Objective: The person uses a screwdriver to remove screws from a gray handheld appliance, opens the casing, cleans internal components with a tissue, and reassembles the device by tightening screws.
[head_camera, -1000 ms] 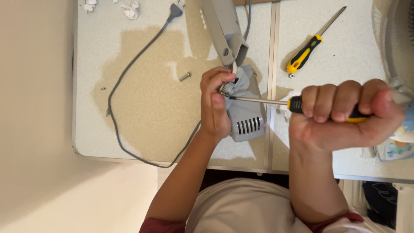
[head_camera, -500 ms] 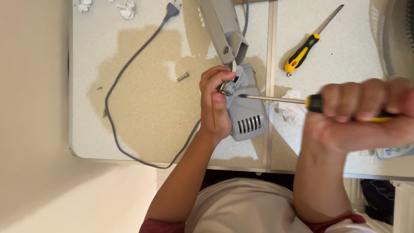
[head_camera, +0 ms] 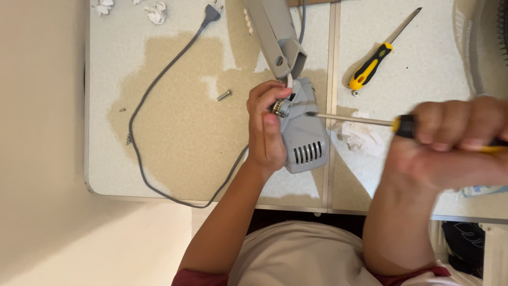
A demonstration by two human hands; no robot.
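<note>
My left hand (head_camera: pixel 266 128) grips the top end of a grey plastic appliance housing (head_camera: pixel 306 136) with vent slots, lying on the table, fingers pinched around a small metal part at its top. My right hand (head_camera: pixel 454 145) is closed around the yellow-and-black handle of a screwdriver (head_camera: pixel 353 119). Its shaft points left and the tip hovers just above the housing, close to my left fingers. A longer grey arm-shaped piece (head_camera: pixel 275 33) joins the housing from above.
A grey power cord (head_camera: pixel 153 90) with a plug loops across the worn table (head_camera: pixel 174 137). A loose screw (head_camera: pixel 224 95) lies left of my left hand. A second yellow-and-black screwdriver (head_camera: pixel 378 55) lies at upper right. Crumpled paper (head_camera: pixel 357 135) sits right of the housing. A fan grille is at far right.
My right hand has pulled the screwdriver to the right, so the tip has come away from the housing's top. My left hand stays on the housing.
</note>
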